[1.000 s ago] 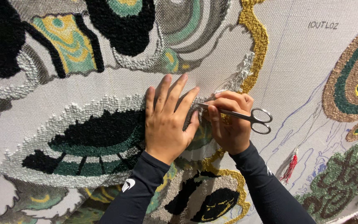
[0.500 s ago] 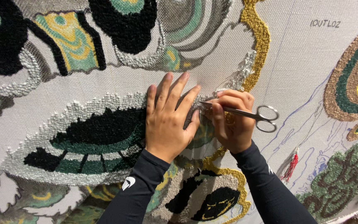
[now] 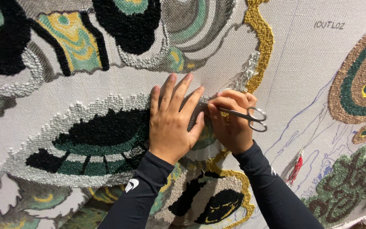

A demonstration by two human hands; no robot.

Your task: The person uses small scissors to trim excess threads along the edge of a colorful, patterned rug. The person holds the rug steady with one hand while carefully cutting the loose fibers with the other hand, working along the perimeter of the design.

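Left hand (image 3: 172, 125) flat, fingers spread on tufted rug (image 3: 85, 135), centre frame, right hand (image 3: 233, 123) gripping steel scissors (image 3: 244, 114), tips beside left fingers

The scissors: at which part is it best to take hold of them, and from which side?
Probably by the two ring handles of the scissors, coming from the right. The rings stick out free past the right hand, while the thin blades point left, under its fingers and toward the left hand, which lies flat on the rug.

The scissors (image 3: 238, 114) have tilted — handles now lower, by the wrist.
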